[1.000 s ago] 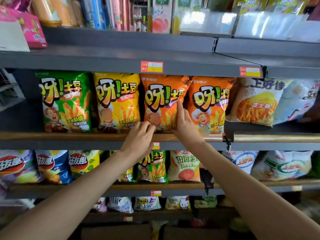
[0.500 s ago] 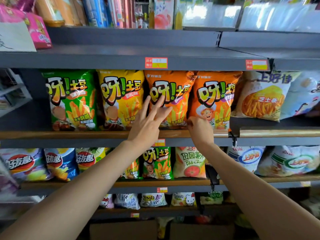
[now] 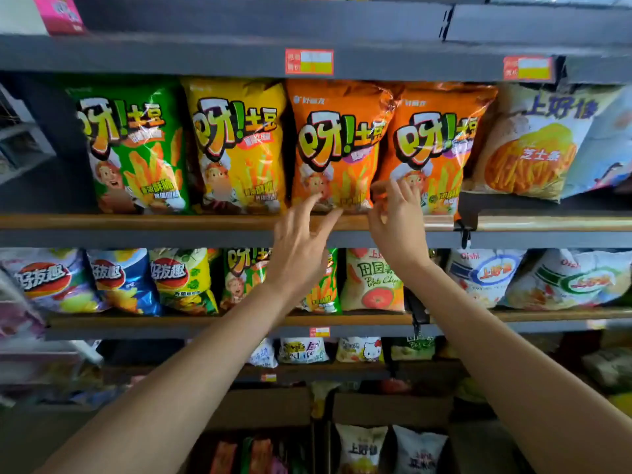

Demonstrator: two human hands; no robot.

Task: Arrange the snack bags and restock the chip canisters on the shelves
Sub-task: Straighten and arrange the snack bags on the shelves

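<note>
Here the bag-straightening step is in hand: the left hand [image 3: 301,248], grip released with fingers spread, touches the left orange bag [image 3: 337,145] just above it. The right hand [image 3: 398,220] pinches the right orange bag [image 3: 441,142] low down. Next, probably, squaring both upright on the shelf [image 3: 136,222].

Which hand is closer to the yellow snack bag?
Left. The left hand reaches up just right of the yellow bag; the right hand is farther right, at the orange bags.
</note>
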